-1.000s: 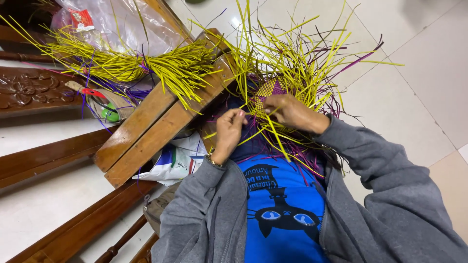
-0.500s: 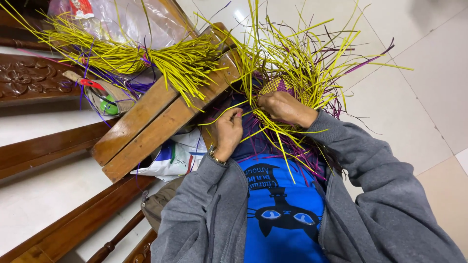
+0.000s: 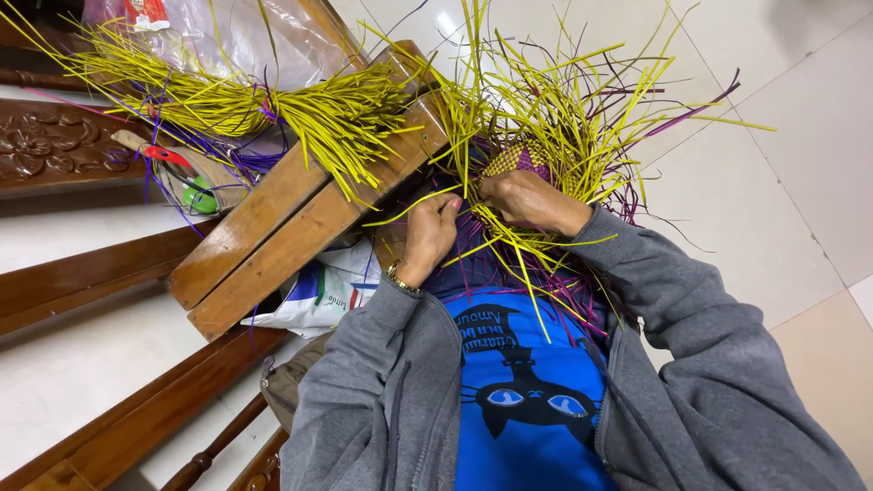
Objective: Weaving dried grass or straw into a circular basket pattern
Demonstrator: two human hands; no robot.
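A small woven piece (image 3: 516, 160) of yellow and purple strips sits just above my hands, with many loose strip ends (image 3: 582, 109) fanning out from it. My left hand (image 3: 429, 235) pinches a yellow strip that runs toward the weave. My right hand (image 3: 530, 198) grips the strips at the edge of the woven piece. Both arms are in grey sleeves over a blue shirt with a cat picture.
A wooden bench (image 3: 300, 214) slants at the left, with a bundle of yellow strips (image 3: 236, 100) on it. Behind it lie a clear plastic bag (image 3: 245, 36), a red-handled tool (image 3: 155, 153) and a green ball (image 3: 202, 198). A white printed bag (image 3: 318, 295) lies below. Tiled floor (image 3: 782, 182) at right.
Both hands have shifted slightly on the strips, the left one drawing a yellow strip tighter. The view has moved a little; the weave stays in place.
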